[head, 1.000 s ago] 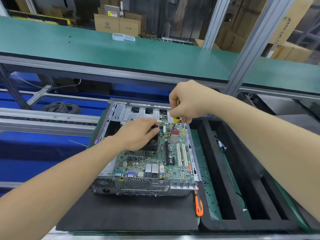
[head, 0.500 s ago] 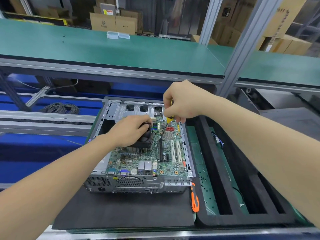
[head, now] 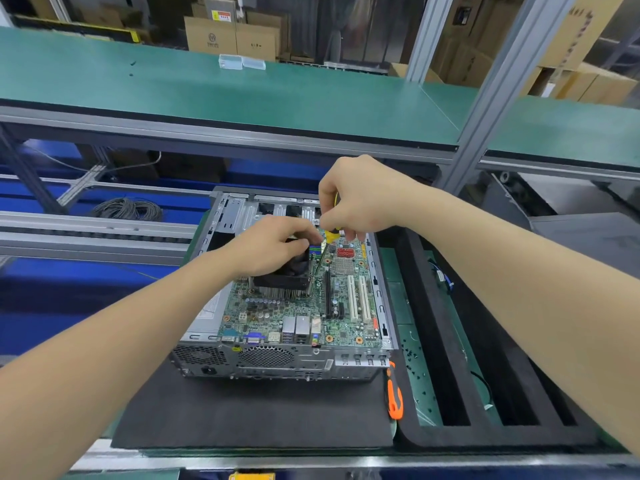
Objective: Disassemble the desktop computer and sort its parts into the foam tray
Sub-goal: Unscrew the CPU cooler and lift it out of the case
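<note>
Head view: left grip (head: 273,245) stays curled over the fan (head: 284,277) inside the open computer (head: 270,358). Right grip (head: 356,199) still clenches the yellow screwdriver (head: 330,234), tip beside the fan. Foam tray (head: 485,436) sits just right.

The left hand (head: 273,247) grips the fan (head: 287,273), and the right hand (head: 360,199) holds a screwdriver (head: 331,234) just beside it, so both block the far half of the board (head: 294,317). Its near half lies open from above, fenced by case walls (head: 380,299) at the sides.
</note>
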`<action>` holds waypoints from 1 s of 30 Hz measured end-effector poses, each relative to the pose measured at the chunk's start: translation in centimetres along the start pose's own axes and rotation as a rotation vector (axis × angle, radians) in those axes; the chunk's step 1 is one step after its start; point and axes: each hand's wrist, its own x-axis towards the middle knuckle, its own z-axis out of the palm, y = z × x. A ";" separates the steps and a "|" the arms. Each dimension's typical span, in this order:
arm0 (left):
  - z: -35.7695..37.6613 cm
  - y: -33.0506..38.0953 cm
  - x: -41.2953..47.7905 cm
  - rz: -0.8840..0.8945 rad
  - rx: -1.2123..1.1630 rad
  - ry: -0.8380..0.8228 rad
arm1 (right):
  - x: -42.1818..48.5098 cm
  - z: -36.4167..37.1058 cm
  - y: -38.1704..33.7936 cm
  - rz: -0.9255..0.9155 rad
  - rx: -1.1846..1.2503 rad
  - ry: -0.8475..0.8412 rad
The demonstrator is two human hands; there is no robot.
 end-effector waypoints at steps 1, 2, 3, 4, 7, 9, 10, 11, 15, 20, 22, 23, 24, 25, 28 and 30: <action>0.0 0.2 -0.1 0.030 -0.031 0.019 | 0.0 0.0 0.0 -0.001 0.001 -0.002; -0.1 0.4 -0.1 0.054 -0.065 0.021 | 0.1 -0.1 0.0 -0.002 0.003 -0.001; -0.1 0.5 -0.2 0.074 -0.102 0.006 | 0.1 -0.1 0.0 -0.004 0.006 0.004; -0.1 0.6 -0.3 0.088 -0.145 -0.022 | 0.1 -0.2 -0.1 -0.005 0.007 0.010; 0.1 0.3 -0.2 0.079 -0.199 -0.081 | 0.2 -0.1 -0.3 -0.006 0.005 0.015; 0.3 0.0 -0.2 0.073 -0.210 -0.077 | 0.2 0.2 -0.4 -0.002 0.003 0.011; 0.4 0.0 -0.2 0.073 -0.220 -0.076 | 0.2 0.3 -0.4 0.000 0.002 0.013; 0.4 0.0 -0.3 0.069 -0.225 -0.077 | 0.2 0.3 -0.4 0.001 0.000 0.013; 0.2 0.2 -0.5 0.064 -0.241 -0.085 | 0.2 0.2 -0.5 0.001 0.003 0.006; 0.3 0.0 -0.4 0.086 -0.230 -0.096 | 0.3 0.3 -0.6 0.001 0.014 0.012; 0.4 -0.1 -0.3 0.080 -0.241 -0.096 | 0.4 0.3 -0.5 0.013 0.022 0.012; 0.4 -0.2 -0.3 0.079 -0.255 -0.098 | 0.4 0.4 -0.4 0.021 0.030 0.013; 0.4 -0.2 -0.3 0.079 -0.271 -0.103 | 0.4 0.4 -0.4 0.027 0.038 0.013; 0.4 -0.3 -0.3 0.083 -0.284 -0.107 | 0.4 0.4 -0.4 0.031 0.042 0.014; 0.4 -0.4 -0.2 0.099 -0.311 -0.121 | 0.6 0.4 -0.3 0.038 0.049 0.021; 0.5 -0.5 -0.2 0.111 -0.330 -0.127 | 0.6 0.5 -0.2 0.042 0.048 0.031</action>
